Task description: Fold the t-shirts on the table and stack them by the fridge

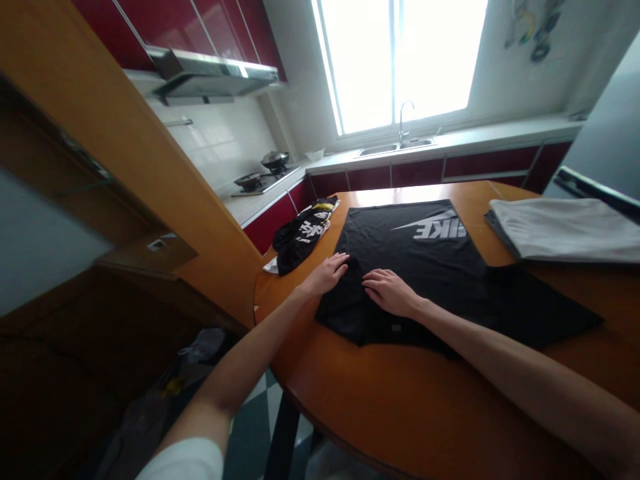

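Head view: a black shirt (425,263) is lying spread on the wooden tabletop (350,380), directly under and ahead of the person's two hands. Its body is running lengthwise away from the person, with the pale print (440,229) sitting near the far edge, toward the window (435,60), and a small label (397,328) showing close to the near edge. One sleeve (555,310) is pointing out to the right; on the left the cloth is ending in a straighter side, and whether a sleeve is lying tucked there is hard to tell.

The left hand (327,275) is resting palm down at that left side, fingers extended and together, fingertips touching the cloth. The right hand (391,291) is resting farther in on the body, fingers relaxed and slightly bent; neither hand is visibly gripping anything. So the left hand is being the nearer one to the left edge, while the right is being nearer to the label and the pointing sleeve, its forearm crossing over the near edge.

A dark printed garment (307,233) is lying beyond the left hand, and a folded pale cloth (570,230) is lying to the far right.
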Available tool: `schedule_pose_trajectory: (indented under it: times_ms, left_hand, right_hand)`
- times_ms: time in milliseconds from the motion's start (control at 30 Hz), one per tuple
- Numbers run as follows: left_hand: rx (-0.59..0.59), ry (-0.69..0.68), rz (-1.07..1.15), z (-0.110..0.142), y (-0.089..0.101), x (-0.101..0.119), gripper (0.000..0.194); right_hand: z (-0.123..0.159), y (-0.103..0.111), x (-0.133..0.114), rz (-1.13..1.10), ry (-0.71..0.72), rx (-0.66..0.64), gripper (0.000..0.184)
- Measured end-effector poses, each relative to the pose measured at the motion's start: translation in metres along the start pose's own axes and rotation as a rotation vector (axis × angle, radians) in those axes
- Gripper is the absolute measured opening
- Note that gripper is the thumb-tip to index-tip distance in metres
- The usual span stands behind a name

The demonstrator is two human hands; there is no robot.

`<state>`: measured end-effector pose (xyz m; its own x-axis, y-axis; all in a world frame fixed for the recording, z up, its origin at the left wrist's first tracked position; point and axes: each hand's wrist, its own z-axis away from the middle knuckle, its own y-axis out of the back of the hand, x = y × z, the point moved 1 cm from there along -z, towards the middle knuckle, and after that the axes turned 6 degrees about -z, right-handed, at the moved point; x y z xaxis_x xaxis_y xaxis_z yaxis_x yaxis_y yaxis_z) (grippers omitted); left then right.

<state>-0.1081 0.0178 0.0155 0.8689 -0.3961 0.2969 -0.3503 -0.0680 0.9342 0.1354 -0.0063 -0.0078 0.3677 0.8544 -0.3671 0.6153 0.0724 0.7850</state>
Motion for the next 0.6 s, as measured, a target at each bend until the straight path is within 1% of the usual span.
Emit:
schedule_pose_trajectory:
  times_ms: [100,167,200,233,333,400,533,600]
  left_hand:
    - [0.167,-0.036,0.077,-0.023,0.0,0.002,0.033]
    - [0.244,-0.084,0.104,-0.026,-0.006,0.008,0.028]
    - [0.258,-0.113,0.105,-0.025,-0.009,0.012,0.026]
    - [0.256,-0.138,0.096,-0.023,-0.013,0.015,0.025]
    - [0.202,-0.181,0.041,-0.017,-0.02,0.018,0.022]
    - [0.191,-0.185,0.028,-0.016,-0.021,0.015,0.021]
    - [0.215,-0.173,0.068,-0.018,-0.018,0.007,0.024]
    - [0.173,-0.18,0.069,-0.017,-0.018,0.004,0.025]
  right_hand:
    - [0.0,0.001,0.0,0.004,-0.004,-0.001,0.026]
    - [0.0,0.002,0.0,0.007,-0.009,-0.006,0.025]
    - [0.0,0.002,0.0,0.006,-0.01,-0.009,0.025]
    - [0.0,0.002,0.001,0.003,-0.01,-0.012,0.025]
    - [-0.002,0.001,0.002,-0.012,-0.008,-0.018,0.024]
    - [-0.003,0.001,0.003,-0.019,-0.012,-0.019,0.024]
    - [-0.003,0.0,0.003,-0.026,-0.022,-0.021,0.025]
    - [-0.002,0.0,0.003,-0.027,-0.024,-0.028,0.025]
